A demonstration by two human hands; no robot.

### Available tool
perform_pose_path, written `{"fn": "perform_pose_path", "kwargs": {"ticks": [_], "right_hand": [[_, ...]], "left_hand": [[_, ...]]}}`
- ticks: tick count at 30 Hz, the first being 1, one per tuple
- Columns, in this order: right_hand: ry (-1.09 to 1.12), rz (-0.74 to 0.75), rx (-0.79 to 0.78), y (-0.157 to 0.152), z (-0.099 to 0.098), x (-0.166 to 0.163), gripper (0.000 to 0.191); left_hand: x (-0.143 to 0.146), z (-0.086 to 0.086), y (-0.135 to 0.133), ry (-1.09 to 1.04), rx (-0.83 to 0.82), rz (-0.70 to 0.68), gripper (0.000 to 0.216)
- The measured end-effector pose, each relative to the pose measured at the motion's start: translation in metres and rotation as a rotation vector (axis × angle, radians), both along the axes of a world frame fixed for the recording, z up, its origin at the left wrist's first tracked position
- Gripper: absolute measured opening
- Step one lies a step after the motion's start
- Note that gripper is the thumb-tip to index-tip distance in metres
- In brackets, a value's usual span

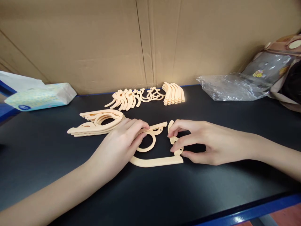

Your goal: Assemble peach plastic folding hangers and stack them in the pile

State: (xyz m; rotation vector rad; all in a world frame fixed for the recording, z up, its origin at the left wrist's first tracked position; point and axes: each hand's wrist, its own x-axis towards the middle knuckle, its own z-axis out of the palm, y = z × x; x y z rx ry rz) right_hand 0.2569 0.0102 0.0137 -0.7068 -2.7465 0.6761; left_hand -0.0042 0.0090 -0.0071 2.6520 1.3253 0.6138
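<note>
On the black table (211, 194) my left hand (119, 147) presses down on a peach plastic hanger piece with a round ring (150, 138). My right hand (207, 141) pinches a small curved peach piece (172, 138) at the right end of a long peach arm (156, 161) that lies flat in front of both hands. Just left of my left hand sits a stack of assembled peach hangers (96, 124).
A row of loose peach parts (145, 94) lies at the back by the cardboard wall (105, 40). A tissue pack (39, 95) is at far left. A crumpled clear plastic bag (230, 88) and a brown bag (282, 62) sit at far right. The table's blue edge (258, 210) runs along the front.
</note>
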Motion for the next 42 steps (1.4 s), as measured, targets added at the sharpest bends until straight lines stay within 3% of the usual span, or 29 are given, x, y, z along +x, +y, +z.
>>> {"fn": "perform_pose_path", "kwargs": {"ticks": [4,8,12,20,28,38,42], "right_hand": [[0.02,0.01,-0.007,-0.003,0.001,-0.001,0.023],[0.021,0.005,0.008,-0.005,-0.002,-0.004,0.007],[-0.001,-0.017,0.086,-0.008,-0.007,-0.006,0.024],[-0.067,-0.074,0.227,-0.01,-0.008,-0.005,0.019],[-0.013,-0.053,0.019,-0.009,-0.006,-0.005,0.002],[0.084,-0.02,-0.101,-0.011,-0.005,-0.008,0.035],[0.089,-0.014,-0.154,-0.009,-0.007,-0.006,0.039]], "left_hand": [[0.0,0.001,-0.002,-0.006,0.018,0.016,0.012],[0.001,0.002,-0.004,-0.021,0.037,0.052,0.011],[0.0,0.001,-0.003,-0.033,0.064,0.079,0.009],[0.0,0.001,-0.003,-0.05,0.054,0.115,0.012],[0.001,0.002,-0.004,-0.035,0.024,0.145,0.011],[0.002,0.002,-0.002,-0.115,-0.065,0.09,0.017],[0.002,0.001,-0.001,-0.166,-0.118,0.083,0.019]]}}
